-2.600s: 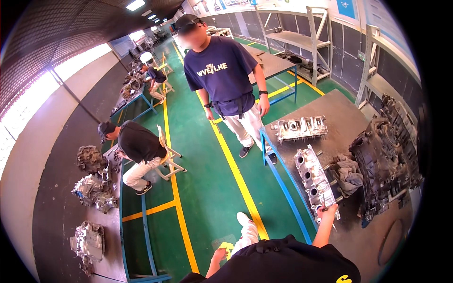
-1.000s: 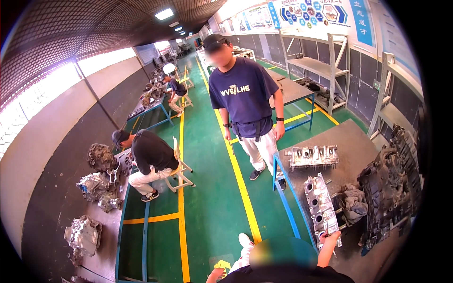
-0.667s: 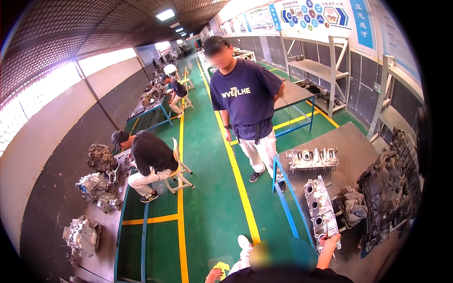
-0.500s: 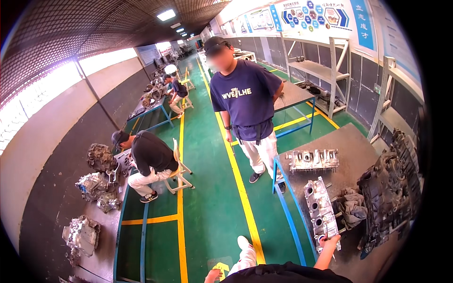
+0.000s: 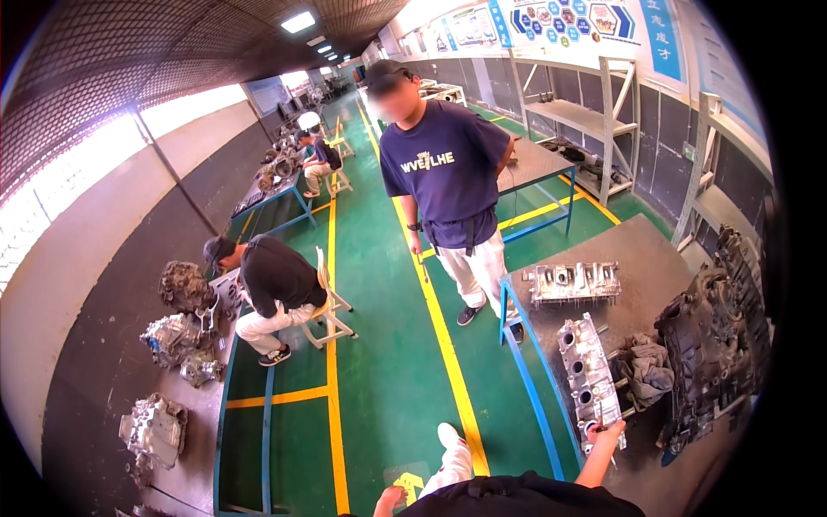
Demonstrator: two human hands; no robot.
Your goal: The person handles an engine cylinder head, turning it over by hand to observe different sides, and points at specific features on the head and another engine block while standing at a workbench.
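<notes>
My right hand [image 5: 608, 437] is at the near end of an elongated silver cylinder head [image 5: 589, 366] with a row of round ports, lying on the table at the right. Its fingers are bent around something small and dark at that end, which I cannot make out. A second cylinder head [image 5: 573, 283] lies crosswise just beyond the first. A crumpled grey-brown rag [image 5: 644, 372] sits to the right of the near one. Low at the bottom edge, my left hand [image 5: 390, 498] is beside my leg, away from the table; its fingers are too small to read.
Dark engine blocks [image 5: 713, 345] crowd the right side of the table [image 5: 637, 250]. A standing person [image 5: 446, 172] faces me beyond its far left corner. Across the aisle, a seated person [image 5: 277, 280] works at a bench holding several engine parts [image 5: 157, 428]. Metal shelves [image 5: 586, 121] line the wall.
The view has shifted slightly. My right hand stays at the near end of the cylinder head, and my left hand remains low by my leg. Nothing on the table has visibly moved.
</notes>
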